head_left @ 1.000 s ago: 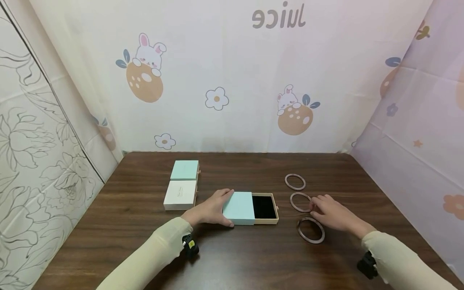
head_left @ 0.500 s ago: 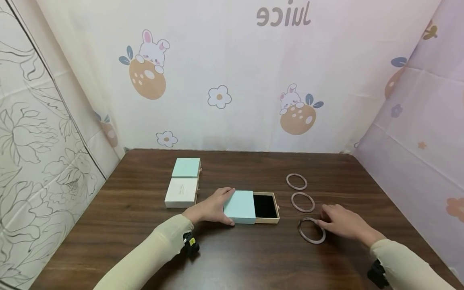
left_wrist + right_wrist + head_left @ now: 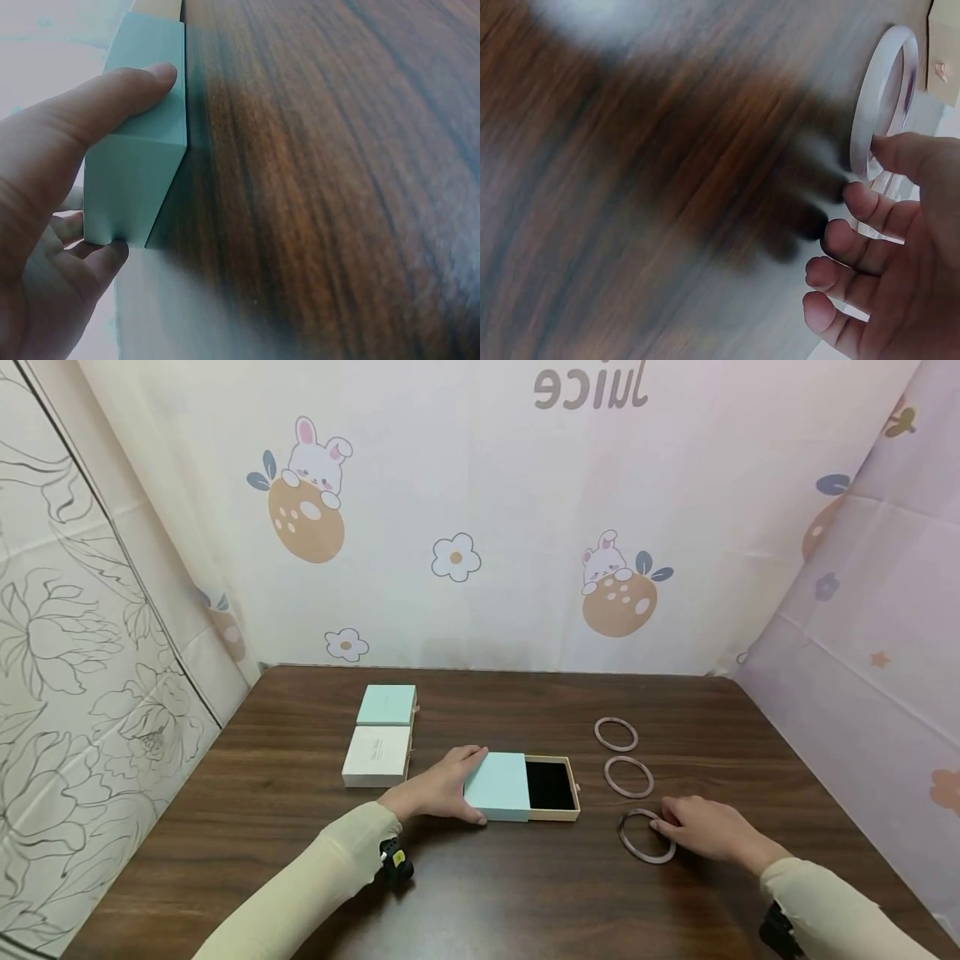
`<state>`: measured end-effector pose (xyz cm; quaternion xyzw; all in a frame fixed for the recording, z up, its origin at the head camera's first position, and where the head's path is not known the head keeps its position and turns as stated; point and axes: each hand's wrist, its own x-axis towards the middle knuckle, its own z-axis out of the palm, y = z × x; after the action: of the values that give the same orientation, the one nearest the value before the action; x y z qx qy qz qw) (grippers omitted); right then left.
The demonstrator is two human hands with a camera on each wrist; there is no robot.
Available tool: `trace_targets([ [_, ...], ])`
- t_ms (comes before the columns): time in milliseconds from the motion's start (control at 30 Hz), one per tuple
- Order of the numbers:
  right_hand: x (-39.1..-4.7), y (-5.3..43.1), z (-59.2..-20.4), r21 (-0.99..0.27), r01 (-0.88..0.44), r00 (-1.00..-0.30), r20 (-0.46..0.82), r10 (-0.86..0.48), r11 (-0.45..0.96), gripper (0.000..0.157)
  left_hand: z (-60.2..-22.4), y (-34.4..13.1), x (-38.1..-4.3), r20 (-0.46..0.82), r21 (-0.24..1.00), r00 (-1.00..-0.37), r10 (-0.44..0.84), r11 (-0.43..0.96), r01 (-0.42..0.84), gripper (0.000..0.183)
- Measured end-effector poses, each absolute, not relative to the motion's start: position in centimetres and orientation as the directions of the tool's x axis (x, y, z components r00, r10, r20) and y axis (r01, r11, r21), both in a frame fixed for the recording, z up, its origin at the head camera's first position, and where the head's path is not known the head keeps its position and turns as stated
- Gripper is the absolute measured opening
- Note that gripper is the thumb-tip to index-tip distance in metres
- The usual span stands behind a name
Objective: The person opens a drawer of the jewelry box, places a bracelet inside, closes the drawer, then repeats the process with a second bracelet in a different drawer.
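Note:
My left hand (image 3: pixel 444 785) grips the closed end of a light blue drawer box (image 3: pixel 497 787), thumb on its near side and fingers around the other sides. Out of the box's right end sticks its drawer (image 3: pixel 551 787), cream-rimmed with a black lining. Over the right edge of the nearest bangle (image 3: pixel 649 860) lies the thumb of my right hand (image 3: pixel 708 828). In the right wrist view that bangle (image 3: pixel 866 97) has the thumb inside its rim and the index fingertip just outside, seemingly a little apart. The other fingers are loosely bent.
Two more bangles, a middle one (image 3: pixel 628 795) and a far one (image 3: pixel 617 748), lie flat behind. To the left, a white box (image 3: pixel 377 756) stands before another light blue box (image 3: pixel 386 705) on the brown table (image 3: pixel 480 893). A printed curtain (image 3: pixel 510 610) rises behind.
My right hand has left the middle bangle's edge and come nearer, down to the closest bangle. My left hand keeps its hold on the box. The view has shifted slightly.

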<state>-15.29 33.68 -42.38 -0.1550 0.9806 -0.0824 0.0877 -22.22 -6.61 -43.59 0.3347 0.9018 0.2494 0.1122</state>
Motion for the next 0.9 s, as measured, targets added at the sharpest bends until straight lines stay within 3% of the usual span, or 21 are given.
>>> trace_targets([
  [600,-15.41,32.86,-42.80,-0.145,-0.400,-0.900,-0.124,-0.418,0.905,0.023,-43.51,-6.67,-22.09,-0.025,0.535,-0.748,0.663,0.641,0.550,0.105],
  [900,-15.64,32.91,-42.46,-0.196,-0.399,-0.884,-0.180,-0.433,0.896,0.020,-43.38,-6.54,-22.02,-0.026,0.529,-0.746,0.666,0.642,0.555,0.105],
])
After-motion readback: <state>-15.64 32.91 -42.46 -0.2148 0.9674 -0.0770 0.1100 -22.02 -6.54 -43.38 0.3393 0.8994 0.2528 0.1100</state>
